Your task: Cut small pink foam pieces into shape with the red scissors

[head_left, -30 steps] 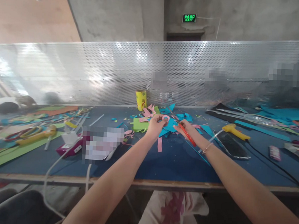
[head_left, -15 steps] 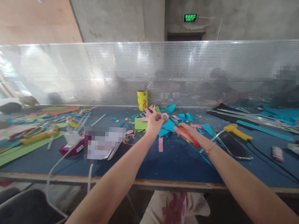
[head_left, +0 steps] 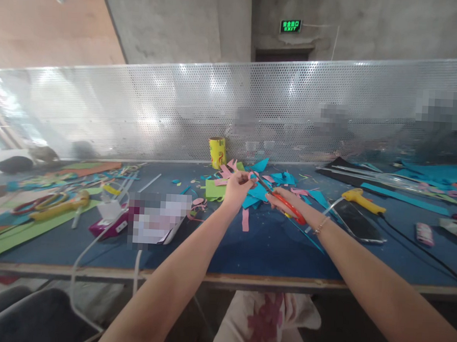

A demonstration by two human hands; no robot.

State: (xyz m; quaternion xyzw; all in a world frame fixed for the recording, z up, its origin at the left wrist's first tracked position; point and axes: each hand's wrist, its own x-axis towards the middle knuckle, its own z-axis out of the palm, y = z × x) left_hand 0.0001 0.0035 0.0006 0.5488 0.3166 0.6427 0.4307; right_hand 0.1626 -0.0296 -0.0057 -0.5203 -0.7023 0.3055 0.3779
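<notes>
My left hand [head_left: 238,186] is closed in a pinch on a small pink paper piece [head_left: 252,175] above a heap of scraps. My right hand [head_left: 282,198] grips red-handled scissors [head_left: 291,207], and their blades point up and left toward the pink piece. Whether the blades touch it I cannot tell. Beneath the hands lie blue paper scraps [head_left: 258,194] and green paper [head_left: 213,189]. A short pink strip [head_left: 245,220] lies on the table just in front of the heap.
Behind the heap stands a yellow can [head_left: 217,153] near a perforated metal screen [head_left: 170,112]. On the right are a yellow glue gun [head_left: 364,201] with a black cord and a phone [head_left: 358,222]. A purple power strip [head_left: 111,223] with white cables sits on the left, beside another glue gun [head_left: 61,207].
Almost nothing differs. The pink piece in my left hand has turned slightly at the scissor tips; both hands stay in the same place.
</notes>
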